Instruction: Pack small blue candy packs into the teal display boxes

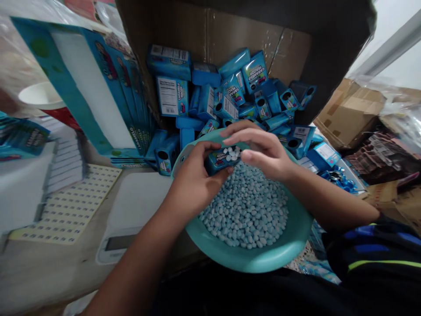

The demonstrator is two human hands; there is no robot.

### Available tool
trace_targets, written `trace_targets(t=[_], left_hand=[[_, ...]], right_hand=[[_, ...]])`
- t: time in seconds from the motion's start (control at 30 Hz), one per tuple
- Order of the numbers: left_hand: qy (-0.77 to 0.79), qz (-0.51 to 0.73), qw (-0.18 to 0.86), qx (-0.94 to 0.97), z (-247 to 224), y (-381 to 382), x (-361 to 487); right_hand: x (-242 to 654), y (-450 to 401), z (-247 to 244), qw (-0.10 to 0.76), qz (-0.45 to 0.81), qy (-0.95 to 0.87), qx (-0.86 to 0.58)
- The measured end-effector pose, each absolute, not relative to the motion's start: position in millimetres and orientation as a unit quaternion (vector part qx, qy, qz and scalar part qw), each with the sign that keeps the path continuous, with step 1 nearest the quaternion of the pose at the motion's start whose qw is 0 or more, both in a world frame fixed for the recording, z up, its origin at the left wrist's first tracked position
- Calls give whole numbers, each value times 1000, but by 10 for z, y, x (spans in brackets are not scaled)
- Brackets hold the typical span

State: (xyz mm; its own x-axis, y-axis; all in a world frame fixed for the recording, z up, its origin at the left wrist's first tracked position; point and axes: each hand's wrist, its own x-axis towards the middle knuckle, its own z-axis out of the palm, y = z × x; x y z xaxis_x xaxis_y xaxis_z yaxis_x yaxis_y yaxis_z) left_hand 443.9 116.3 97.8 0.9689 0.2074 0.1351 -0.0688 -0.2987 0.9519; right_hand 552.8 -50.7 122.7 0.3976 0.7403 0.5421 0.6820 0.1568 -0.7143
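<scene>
A small blue candy box [217,161] is gripped in my left hand [197,180], tilted over a turquoise basin [250,262]. White candies [231,153] heap at the box's opening. Close to the box's right end, my right hand [263,151] hovers with its fingers stretched out and apart, holding nothing I can see. Pale blue and white candies [250,206] fill much of the basin below both hands.
Behind the basin, a large cardboard box [240,35] lies open with many blue candy boxes [230,105] inside. To the left are a white scale [141,193], a sticker sheet [75,202] and flat blue cartons [125,87]. Cardboard boxes [355,105] stand at right.
</scene>
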Motion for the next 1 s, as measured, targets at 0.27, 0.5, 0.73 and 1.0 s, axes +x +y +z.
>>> trace_targets(t=[0.27,0.5,0.73,1.0], left_hand=[[54,171,615,768,1007,1184,4425],[60,195,630,750,996,1199,4440],[68,175,627,756,991,1211,4445],[74,161,582,794,998,1216,4423]], right_hand=[[5542,-515,1231,428,-42,-613,-663],[5580,-504,1218,433,-124,-581,-678],[5585,-497,1228,481,-82,-558,-671],[5579,-486,1207,467,-88,-558,-680]])
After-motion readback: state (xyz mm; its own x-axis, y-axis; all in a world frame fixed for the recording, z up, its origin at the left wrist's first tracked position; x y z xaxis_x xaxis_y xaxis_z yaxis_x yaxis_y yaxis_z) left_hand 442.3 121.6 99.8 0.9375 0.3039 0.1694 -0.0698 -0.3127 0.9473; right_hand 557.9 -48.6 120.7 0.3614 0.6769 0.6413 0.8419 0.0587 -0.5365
